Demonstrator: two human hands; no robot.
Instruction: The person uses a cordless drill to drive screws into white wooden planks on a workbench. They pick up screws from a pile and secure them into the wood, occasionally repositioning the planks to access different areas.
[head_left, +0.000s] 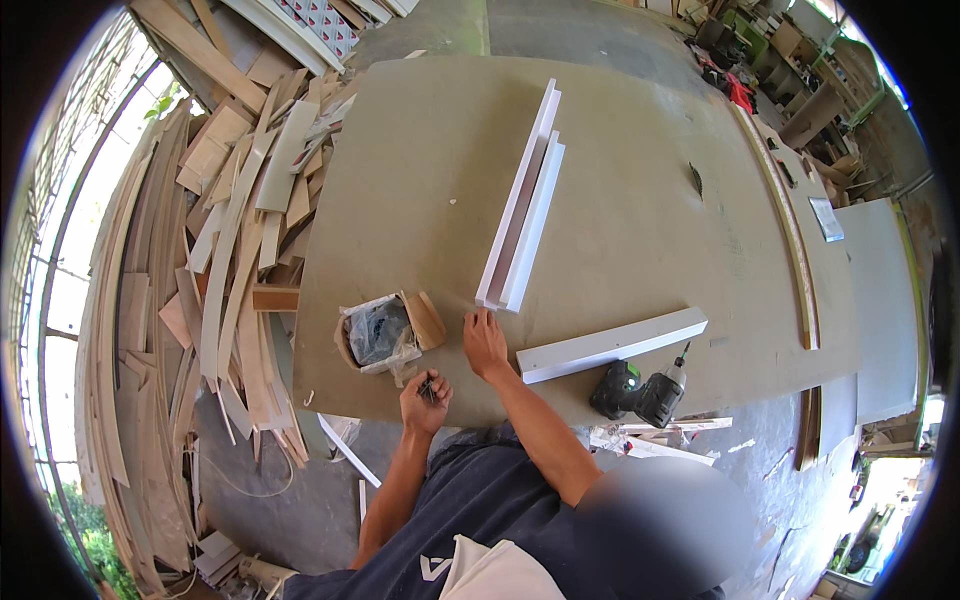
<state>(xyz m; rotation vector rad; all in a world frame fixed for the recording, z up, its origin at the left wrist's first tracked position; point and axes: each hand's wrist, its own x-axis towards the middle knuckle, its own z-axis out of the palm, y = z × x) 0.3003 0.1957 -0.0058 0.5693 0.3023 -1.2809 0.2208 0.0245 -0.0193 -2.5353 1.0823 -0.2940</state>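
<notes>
My left hand is closed around several small dark screws, close to the table's near edge. My right hand has its fingers bunched at the near end of a long white channel-shaped wooden piece. Whatever those fingertips pinch is too small to tell. Beside my left hand, an open cardboard box holds a clear plastic bag. A shorter white bar lies slantwise to the right of my right forearm. A dark cordless drill with a bit fitted rests by that bar.
The brown table carries all this. Piled wood offcuts crowd its left side. A long wooden strip runs along the right side, near a pale sheet. A small dark object lies towards the far right. Cluttered shelves stand beyond.
</notes>
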